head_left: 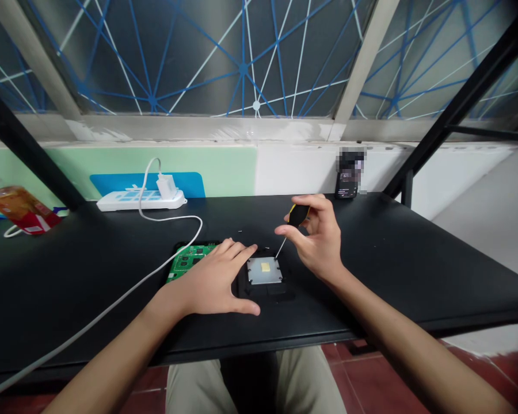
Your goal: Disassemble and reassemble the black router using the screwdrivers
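My left hand [218,279] lies flat with fingers spread on a green circuit board [185,260] and the edge of a black device [265,290], holding it down on the black table [392,259]. A silver metal plate [264,270] with a small yellow pad sits on the device. My right hand [317,236] is closed around a screwdriver [294,221] with a black and yellow handle. Its thin shaft slants down, and the tip rests at the plate's upper right corner.
A white power strip [140,200] with a charger plugged in lies at the back left; its white cable [112,302] runs across the table toward me. An orange snack packet [19,210] sits at far left. A phone [347,183] leans against the back wall.
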